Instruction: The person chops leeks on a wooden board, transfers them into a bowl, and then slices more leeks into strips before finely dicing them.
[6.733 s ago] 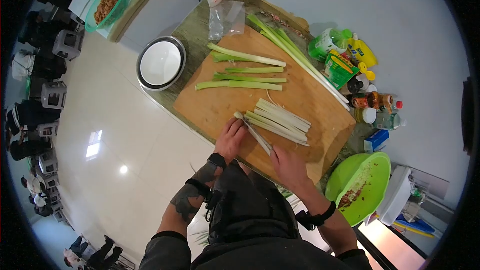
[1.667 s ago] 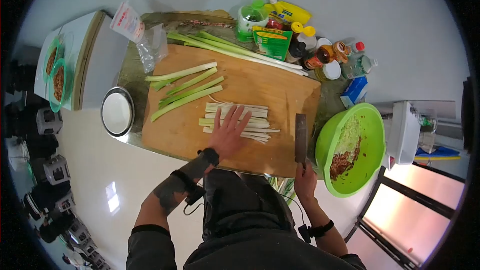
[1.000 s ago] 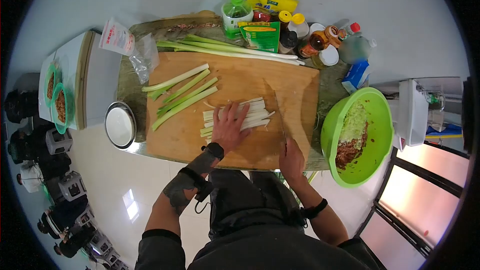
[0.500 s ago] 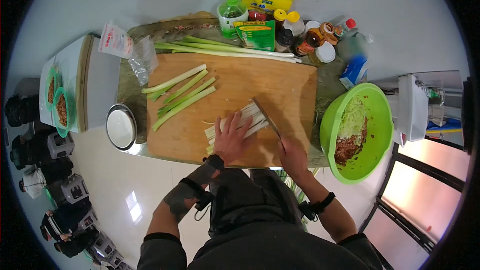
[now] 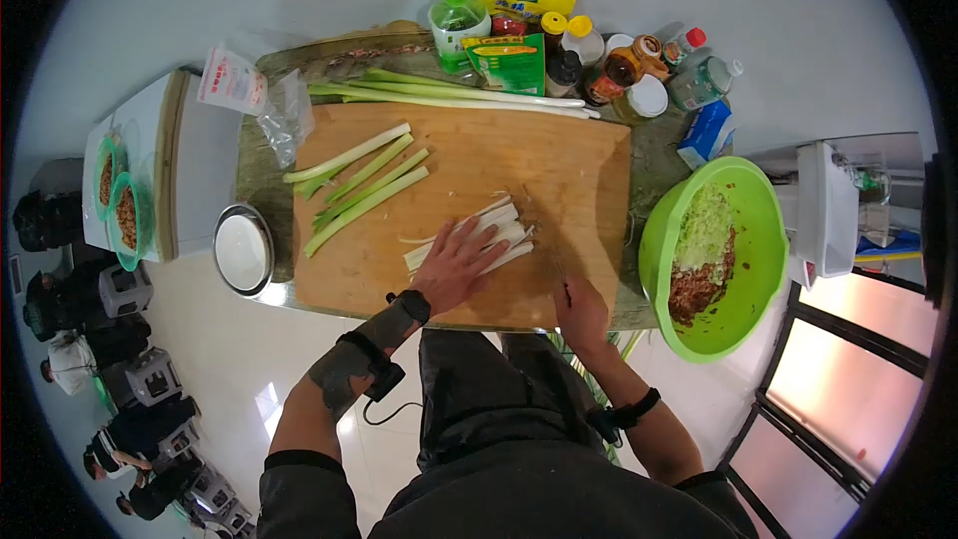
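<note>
**Two-handed hold, both sides occupied**

Left grip [image 5: 459,268] lies flat, fingers slightly apart, over split stalks [image 5: 511,231], apparently to steady them. Right grip [image 5: 581,307] is clamped on the knife [image 5: 567,285], blade seen thin and pointing away, near the stalks' right ends. Uncut leeks [image 5: 367,211] lie beyond and left of the left grip. Right of the right grip, the bowl [image 5: 654,250] likely limits outward swing; jars [image 5: 646,98] stand farther beyond.

The top [image 5: 519,499] and trousers [image 5: 459,389] are dark; black straps [image 5: 635,410] circle both forearms [image 5: 304,421], the left with thin cable [image 5: 382,423].
</note>
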A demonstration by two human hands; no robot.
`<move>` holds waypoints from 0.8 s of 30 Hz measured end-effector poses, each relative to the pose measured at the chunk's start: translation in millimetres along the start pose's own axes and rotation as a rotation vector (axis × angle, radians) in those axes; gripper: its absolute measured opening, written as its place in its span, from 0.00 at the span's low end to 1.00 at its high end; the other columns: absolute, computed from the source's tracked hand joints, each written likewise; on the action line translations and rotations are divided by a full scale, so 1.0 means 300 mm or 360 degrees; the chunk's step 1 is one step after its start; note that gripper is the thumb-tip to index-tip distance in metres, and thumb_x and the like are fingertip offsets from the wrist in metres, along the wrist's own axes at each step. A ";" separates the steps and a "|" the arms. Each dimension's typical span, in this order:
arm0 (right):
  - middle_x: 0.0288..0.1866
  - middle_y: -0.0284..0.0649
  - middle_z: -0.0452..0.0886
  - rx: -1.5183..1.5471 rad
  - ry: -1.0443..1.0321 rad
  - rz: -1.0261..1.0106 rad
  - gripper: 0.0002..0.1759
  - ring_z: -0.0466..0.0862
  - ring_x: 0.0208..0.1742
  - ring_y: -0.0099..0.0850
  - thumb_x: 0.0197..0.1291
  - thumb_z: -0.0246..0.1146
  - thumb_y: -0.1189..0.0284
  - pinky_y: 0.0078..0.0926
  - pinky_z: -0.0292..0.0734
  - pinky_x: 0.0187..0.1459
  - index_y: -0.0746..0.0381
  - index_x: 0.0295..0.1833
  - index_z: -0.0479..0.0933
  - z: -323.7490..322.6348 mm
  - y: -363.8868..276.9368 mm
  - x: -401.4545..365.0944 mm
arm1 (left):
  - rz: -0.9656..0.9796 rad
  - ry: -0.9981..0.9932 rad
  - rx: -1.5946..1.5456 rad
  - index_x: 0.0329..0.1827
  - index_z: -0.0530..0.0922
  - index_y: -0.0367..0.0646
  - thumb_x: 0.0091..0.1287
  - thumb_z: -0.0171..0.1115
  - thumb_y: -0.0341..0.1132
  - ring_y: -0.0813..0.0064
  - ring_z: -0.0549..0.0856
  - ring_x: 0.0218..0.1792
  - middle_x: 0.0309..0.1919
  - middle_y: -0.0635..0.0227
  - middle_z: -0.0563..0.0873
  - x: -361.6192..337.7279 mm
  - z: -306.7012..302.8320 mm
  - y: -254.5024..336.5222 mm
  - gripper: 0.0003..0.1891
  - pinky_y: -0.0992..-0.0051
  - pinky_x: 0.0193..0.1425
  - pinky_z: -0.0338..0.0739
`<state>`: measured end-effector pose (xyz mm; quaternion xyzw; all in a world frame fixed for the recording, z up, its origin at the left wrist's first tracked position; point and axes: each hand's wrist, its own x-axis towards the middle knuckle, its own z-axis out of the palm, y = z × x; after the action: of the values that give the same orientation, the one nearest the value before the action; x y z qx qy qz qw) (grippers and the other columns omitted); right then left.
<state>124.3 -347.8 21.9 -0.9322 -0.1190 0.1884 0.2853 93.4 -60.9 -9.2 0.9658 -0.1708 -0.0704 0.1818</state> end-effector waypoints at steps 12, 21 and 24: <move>0.43 0.58 0.86 0.0095 -0.0260 0.0166 0.18 0.87 0.46 0.61 0.73 0.63 0.64 0.58 0.81 0.47 0.59 0.63 0.79 -0.100 0.010 -0.011 | -0.0097 0.0088 -0.0052 0.84 0.70 0.56 0.71 0.69 0.44 0.49 0.61 0.86 0.84 0.59 0.66 -0.008 0.012 0.050 0.36 0.45 0.88 0.58; 0.46 0.55 0.87 -0.0181 -0.0134 0.0111 0.13 0.88 0.46 0.60 0.76 0.60 0.63 0.58 0.83 0.48 0.59 0.57 0.79 -0.046 -0.082 -0.016 | 0.0189 0.0175 -0.0234 0.71 0.79 0.56 0.60 0.77 0.43 0.50 0.68 0.79 0.75 0.59 0.74 0.111 0.006 -0.005 0.33 0.47 0.84 0.63; 0.45 0.55 0.87 -0.0117 -0.0091 0.0060 0.15 0.88 0.46 0.60 0.77 0.59 0.62 0.58 0.83 0.48 0.59 0.59 0.79 -0.043 -0.078 -0.028 | 0.0241 0.0190 -0.0189 0.70 0.79 0.55 0.60 0.77 0.44 0.52 0.69 0.78 0.73 0.61 0.75 0.117 -0.020 -0.007 0.32 0.48 0.84 0.64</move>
<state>119.6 -338.0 47.6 -0.9383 -0.1164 0.2158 0.2438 128.1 -69.6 -7.0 0.9402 -0.2276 -0.0089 0.2532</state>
